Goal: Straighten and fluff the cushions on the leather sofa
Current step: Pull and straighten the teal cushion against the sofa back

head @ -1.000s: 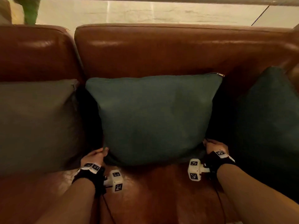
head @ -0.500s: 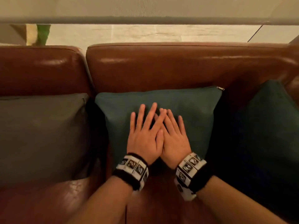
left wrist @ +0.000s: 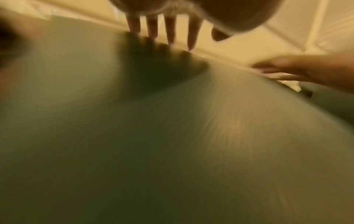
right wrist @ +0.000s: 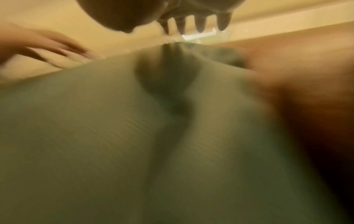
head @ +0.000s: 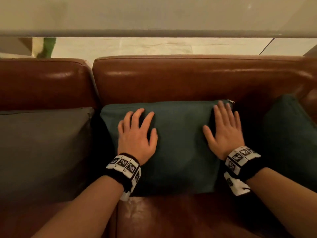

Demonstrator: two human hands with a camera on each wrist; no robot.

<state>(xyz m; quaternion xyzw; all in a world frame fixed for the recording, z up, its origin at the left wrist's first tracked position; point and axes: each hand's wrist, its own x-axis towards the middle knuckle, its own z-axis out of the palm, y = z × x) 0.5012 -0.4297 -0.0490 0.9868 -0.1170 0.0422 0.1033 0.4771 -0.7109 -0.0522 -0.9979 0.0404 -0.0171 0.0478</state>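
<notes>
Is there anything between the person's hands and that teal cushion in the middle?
Nothing visible. The left hand and right hand lie flat, apart, directly on the teal cushion.

Blurred teal cushion (right wrist: 114, 136), right hand (right wrist: 191, 16) spread above

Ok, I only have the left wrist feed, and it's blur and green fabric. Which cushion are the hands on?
Observer: The middle teal cushion, which leans against the back of the brown leather sofa.
Operator: Is the right hand gripping an edge?
Observer: No. The right hand lies flat with its fingers spread near the upper right corner, by the zipper pull. The left hand lies flat on the left part.
Operator: Any other cushions nearby?
Observer: A grey cushion sits to the left and a dark teal cushion to the right. Neither hand touches them.
</notes>
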